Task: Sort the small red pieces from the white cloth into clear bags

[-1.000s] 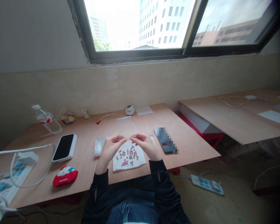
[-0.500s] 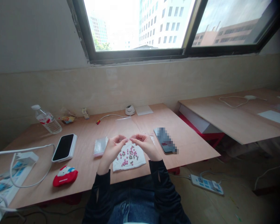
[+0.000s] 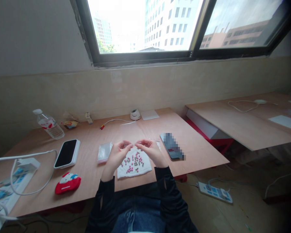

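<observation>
Both hands are raised over a white cloth (image 3: pixel 133 174) on the table, fingertips close together. My left hand (image 3: pixel 118 153) is closed in a pinch, thumb against the fingers. Mirroring it, my right hand (image 3: pixel 151 150) pinches too, its tips almost meeting the left ones. Whatever sits between the fingertips is too small to make out. Scattered across the cloth are many small pink pieces (image 3: pixel 130 169), with some darker metallic-looking ones (image 3: pixel 136 163) among them. A clear plastic bag (image 3: pixel 103 152) lies just left of my left hand.
A phone (image 3: pixel 171 147) lies right of the cloth. To the left are a white-cased device (image 3: pixel 66 153), a red pouch (image 3: pixel 68 183), a power strip (image 3: pixel 16 181) with cables and a water bottle (image 3: pixel 49 125). A dome camera (image 3: pixel 135 114) stands by the wall.
</observation>
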Demonstrator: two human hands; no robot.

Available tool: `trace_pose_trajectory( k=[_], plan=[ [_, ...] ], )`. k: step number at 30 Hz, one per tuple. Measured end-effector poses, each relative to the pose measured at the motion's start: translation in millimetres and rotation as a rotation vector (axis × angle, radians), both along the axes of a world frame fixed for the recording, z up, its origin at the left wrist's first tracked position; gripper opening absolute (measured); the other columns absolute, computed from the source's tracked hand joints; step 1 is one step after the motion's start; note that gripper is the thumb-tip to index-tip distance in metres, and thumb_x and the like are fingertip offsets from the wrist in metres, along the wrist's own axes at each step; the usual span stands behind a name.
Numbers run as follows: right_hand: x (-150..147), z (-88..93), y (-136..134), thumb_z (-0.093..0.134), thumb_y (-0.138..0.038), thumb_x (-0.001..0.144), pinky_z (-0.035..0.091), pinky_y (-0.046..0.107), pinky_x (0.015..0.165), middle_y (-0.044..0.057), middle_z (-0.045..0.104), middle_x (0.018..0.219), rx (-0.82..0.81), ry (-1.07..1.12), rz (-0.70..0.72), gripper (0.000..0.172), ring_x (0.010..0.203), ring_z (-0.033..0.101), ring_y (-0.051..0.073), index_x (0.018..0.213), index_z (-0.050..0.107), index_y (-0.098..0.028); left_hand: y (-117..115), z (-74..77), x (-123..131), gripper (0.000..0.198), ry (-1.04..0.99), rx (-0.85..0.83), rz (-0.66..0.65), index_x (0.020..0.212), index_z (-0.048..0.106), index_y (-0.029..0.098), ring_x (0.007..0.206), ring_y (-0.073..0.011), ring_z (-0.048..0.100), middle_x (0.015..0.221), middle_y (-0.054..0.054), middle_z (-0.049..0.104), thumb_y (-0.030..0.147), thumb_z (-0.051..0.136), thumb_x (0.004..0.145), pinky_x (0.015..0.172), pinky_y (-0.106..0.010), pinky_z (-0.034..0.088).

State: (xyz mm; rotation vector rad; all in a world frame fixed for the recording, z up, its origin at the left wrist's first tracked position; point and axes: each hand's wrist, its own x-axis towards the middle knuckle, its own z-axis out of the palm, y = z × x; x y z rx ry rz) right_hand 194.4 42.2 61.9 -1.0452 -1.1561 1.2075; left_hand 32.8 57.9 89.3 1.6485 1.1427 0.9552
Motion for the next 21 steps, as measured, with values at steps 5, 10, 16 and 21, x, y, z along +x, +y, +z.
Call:
trace_pose_trajectory(
  k=[5, 10, 16, 21],
  plan=[
    [-1.0, 2.5, -0.7, 0.072, -0.042, 0.064, 0.042, 0.028, 0.063, 0.003, 0.065, 0.071, -0.022, 0.022, 0.033, 0.028, 0.067, 0.056, 0.015, 0.074, 0.068, -0.016, 1.5, -0.8, -2.0, 0.026, -0.013, 0.007, -0.044, 0.075, 0.066, 0.014, 0.070, -0.0169, 0.059, 0.072, -0.004, 0.065, 0.039, 0.061, 0.075, 0.060, -0.024, 0.043],
    [-3.4, 5.7, -2.1, 0.072, -0.042, 0.064, 0.042, 0.027, 0.062, 0.002, 0.064, 0.069, -0.022, 0.020, 0.042, 0.028, 0.066, 0.056, 0.014, 0.073, 0.068, -0.016, 1.7, -0.2, -3.2, 0.028, -0.017, -0.005, -0.058, 0.076, 0.067, 0.014, 0.070, -0.0171, 0.059, 0.073, -0.005, 0.065, 0.041, 0.062, 0.074, 0.059, -0.024, 0.043],
    [-3.4, 0.9, 0.4, 0.071, -0.040, 0.066, 0.041, 0.027, 0.062, 0.002, 0.064, 0.070, -0.005, 0.023, 0.020, 0.024, 0.065, 0.056, 0.014, 0.072, 0.067, -0.017, 2.2, -0.5, -3.0, 0.029, -0.042, -0.035, -0.065, 0.071, 0.064, 0.014, 0.061, -0.0146, 0.057, 0.067, -0.003, 0.063, 0.042, 0.058, 0.078, 0.055, -0.023, 0.041],
    [-1.9, -1.8, 2.0, 0.072, -0.039, 0.065, 0.042, 0.028, 0.065, 0.002, 0.064, 0.073, -0.010, 0.057, 0.000, 0.025, 0.069, 0.056, 0.015, 0.074, 0.067, -0.017, 0.2, 2.9, -3.0, 0.036, 0.029, 0.016, -0.046, 0.063, 0.059, 0.014, 0.058, -0.0136, 0.053, 0.059, 0.000, 0.057, 0.045, 0.053, 0.081, 0.054, -0.023, 0.038]
  ],
)
